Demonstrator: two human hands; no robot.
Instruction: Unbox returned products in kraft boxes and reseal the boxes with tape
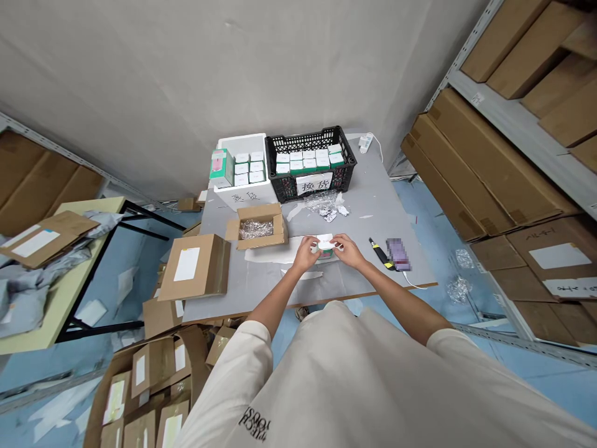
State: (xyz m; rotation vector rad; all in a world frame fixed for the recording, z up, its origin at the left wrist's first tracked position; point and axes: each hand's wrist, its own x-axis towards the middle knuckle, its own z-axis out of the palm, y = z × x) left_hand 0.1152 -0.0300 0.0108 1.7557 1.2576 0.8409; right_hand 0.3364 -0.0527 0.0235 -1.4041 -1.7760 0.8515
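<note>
Near the table's front edge, a small white-and-green box (325, 241) sits between my two hands. My left hand (306, 254) grips its left side with thumb and fingers. On the right side, the fingers of my right hand (348, 251) close on the same box near its white top. Just beyond lie crumpled paper scraps (329, 214) and clear plastic wrap (316, 200). To the left stands an open cardboard box (280, 231) with bubble wrap inside. A black-and-yellow utility knife (381, 255) and a phone-like item (398, 254), blurred out, rest to the right.
At the back of the grey table (377, 211) stand a black crate (342, 180) and a white bin (224, 195), both holding small boxes. A closed carton (212, 267) is at the left edge. Shelves of cartons (494, 155) rise on the right; a large carton (105, 379) full of parcels stands below left.
</note>
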